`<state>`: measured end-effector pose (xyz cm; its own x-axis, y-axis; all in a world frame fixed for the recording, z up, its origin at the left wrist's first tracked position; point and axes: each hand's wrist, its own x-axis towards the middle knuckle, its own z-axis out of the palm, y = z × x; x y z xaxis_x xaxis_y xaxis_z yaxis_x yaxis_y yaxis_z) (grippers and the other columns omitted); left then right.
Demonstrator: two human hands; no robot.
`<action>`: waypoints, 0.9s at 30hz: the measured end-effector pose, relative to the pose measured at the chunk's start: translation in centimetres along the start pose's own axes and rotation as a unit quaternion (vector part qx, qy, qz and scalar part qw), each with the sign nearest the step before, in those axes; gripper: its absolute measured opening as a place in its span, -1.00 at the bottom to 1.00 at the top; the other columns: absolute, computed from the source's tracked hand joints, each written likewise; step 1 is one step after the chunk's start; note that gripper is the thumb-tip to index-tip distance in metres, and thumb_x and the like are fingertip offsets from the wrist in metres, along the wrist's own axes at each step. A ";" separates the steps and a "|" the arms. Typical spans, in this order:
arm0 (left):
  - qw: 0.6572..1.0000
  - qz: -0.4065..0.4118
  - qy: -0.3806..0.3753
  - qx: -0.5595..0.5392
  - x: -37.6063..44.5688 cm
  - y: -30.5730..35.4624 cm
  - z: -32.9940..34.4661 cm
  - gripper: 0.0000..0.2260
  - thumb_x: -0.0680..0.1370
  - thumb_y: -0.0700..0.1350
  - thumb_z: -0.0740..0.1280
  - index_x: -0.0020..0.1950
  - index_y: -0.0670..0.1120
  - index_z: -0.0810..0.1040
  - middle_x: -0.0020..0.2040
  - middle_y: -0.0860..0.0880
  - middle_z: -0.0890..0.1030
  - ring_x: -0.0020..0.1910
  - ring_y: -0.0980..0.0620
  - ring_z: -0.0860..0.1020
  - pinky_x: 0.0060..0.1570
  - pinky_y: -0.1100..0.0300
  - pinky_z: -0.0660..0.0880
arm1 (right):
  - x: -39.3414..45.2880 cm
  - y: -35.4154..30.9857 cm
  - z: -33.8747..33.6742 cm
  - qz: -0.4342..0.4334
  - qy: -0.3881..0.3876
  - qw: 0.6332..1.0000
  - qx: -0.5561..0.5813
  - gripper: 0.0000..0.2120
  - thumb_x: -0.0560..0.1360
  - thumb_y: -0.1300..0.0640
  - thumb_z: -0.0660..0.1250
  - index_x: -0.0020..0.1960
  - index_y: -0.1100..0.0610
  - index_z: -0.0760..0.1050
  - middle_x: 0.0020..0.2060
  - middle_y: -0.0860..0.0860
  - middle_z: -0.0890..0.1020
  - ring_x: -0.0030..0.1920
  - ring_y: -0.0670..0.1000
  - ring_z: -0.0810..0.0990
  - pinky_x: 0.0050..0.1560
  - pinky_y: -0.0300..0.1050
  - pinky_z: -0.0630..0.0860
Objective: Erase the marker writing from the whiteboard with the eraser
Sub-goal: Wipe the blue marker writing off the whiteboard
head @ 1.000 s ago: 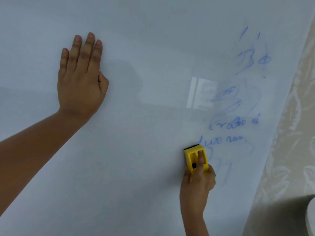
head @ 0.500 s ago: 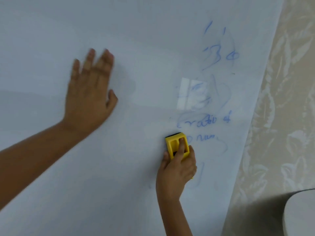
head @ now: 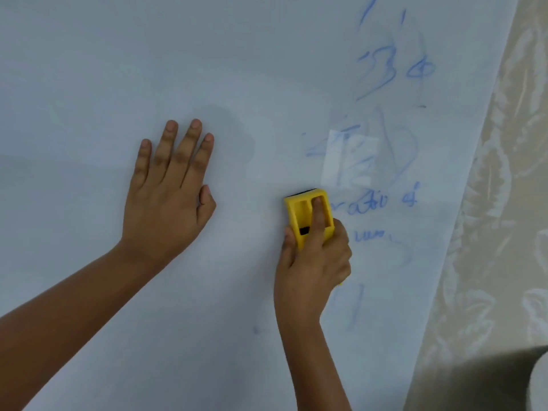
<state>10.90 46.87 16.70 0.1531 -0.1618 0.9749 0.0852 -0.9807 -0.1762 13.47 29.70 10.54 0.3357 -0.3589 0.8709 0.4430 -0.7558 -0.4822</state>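
A glossy whiteboard [head: 237, 69] fills most of the view. Smeared blue marker writing [head: 382, 203] runs down its right part, from the top edge to below the eraser. My right hand [head: 314, 262] grips a yellow plastic eraser [head: 299, 215] and presses it flat on the board, just left of the writing, with the index finger lying in one of its slots. My left hand [head: 169, 197] rests flat on the board to the left, fingers extended, holding nothing.
A beige wall covering with a pale leaf pattern [head: 504, 203] borders the board's right edge. A rounded white object [head: 539, 384] shows in the bottom right corner, over a dark shadow. A window reflection [head: 350, 161] glares on the board above the eraser.
My right hand has slid the eraser up and to the left along the writing's left edge, wiping some strokes. The view has shifted, so my left hand appears lower and nearer the centre.
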 end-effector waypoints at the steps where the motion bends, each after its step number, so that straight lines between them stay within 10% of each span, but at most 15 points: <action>1: 1.000 0.001 0.002 0.002 0.1 -0.1 0.0 -0.49 0.55 -0.13 0.08 0.51 -0.17 0.15 0.51 -0.18 0.19 0.50 -0.18 0.10 0.46 -0.06 -0.07 | -1.5 -0.7 0.2 -0.037 -0.020 0.999 -0.010 -0.50 0.49 -0.02 0.26 0.40 -0.03 0.23 0.23 0.17 0.44 0.13 0.20 0.44 0.08 0.20 0.41; 7: 1.000 0.003 0.012 0.007 0.0 -0.1 -0.1 -0.49 0.55 -0.13 0.08 0.51 -0.17 0.14 0.51 -0.19 0.19 0.49 -0.19 0.11 0.46 -0.09 -0.03 | -6.0 4.6 -1.4 -0.055 -0.070 0.995 -0.033 -0.57 0.55 -0.20 -0.02 0.29 0.01 0.30 0.11 0.28 0.56 -0.03 0.30 0.57 -0.10 0.20 0.52; 11: 1.000 0.004 0.013 0.004 0.0 0.0 -0.1 -0.50 0.56 -0.14 0.08 0.51 -0.18 0.15 0.51 -0.19 0.19 0.49 -0.19 0.11 0.45 -0.10 -0.02 | -1.2 5.5 -1.3 0.117 -0.017 0.993 -0.027 -0.48 0.51 0.00 0.26 0.42 0.03 0.21 0.24 0.32 0.40 0.10 0.38 0.42 0.03 0.35 0.38; 18: 1.000 0.005 0.020 0.004 -0.1 0.0 -0.1 -0.50 0.56 -0.13 0.07 0.50 -0.18 0.16 0.50 -0.18 0.19 0.49 -0.19 0.11 0.46 -0.06 -0.06 | -5.0 2.9 -1.3 -0.017 -0.076 0.996 -0.035 -0.52 0.49 -0.19 0.08 0.34 -0.02 0.25 0.15 0.23 0.52 0.03 0.28 0.55 -0.08 0.20 0.49; 24: 1.000 0.004 0.014 0.003 -0.1 0.1 0.0 -0.50 0.56 -0.14 0.09 0.51 -0.18 0.15 0.51 -0.19 0.20 0.49 -0.19 0.11 0.46 -0.09 -0.03 | -0.6 5.5 -1.3 0.165 -0.016 0.986 0.014 -0.45 0.52 0.00 0.24 0.45 -0.03 0.14 0.28 0.26 0.34 0.16 0.33 0.36 0.11 0.32 0.33; 27: 1.000 0.001 0.013 0.005 -0.2 0.0 0.0 -0.50 0.56 -0.14 0.09 0.51 -0.17 0.14 0.51 -0.19 0.19 0.50 -0.19 0.10 0.46 -0.08 -0.05 | -1.7 2.6 -0.5 0.106 -0.013 0.994 0.016 -0.47 0.51 -0.09 0.20 0.43 -0.05 0.16 0.25 0.25 0.40 0.11 0.31 0.43 0.07 0.28 0.39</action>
<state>10.91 46.88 16.52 0.1271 -0.1663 0.9778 0.0941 -0.9794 -0.1788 13.57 28.10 7.83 0.4461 -0.4934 0.7467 0.3862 -0.6465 -0.6579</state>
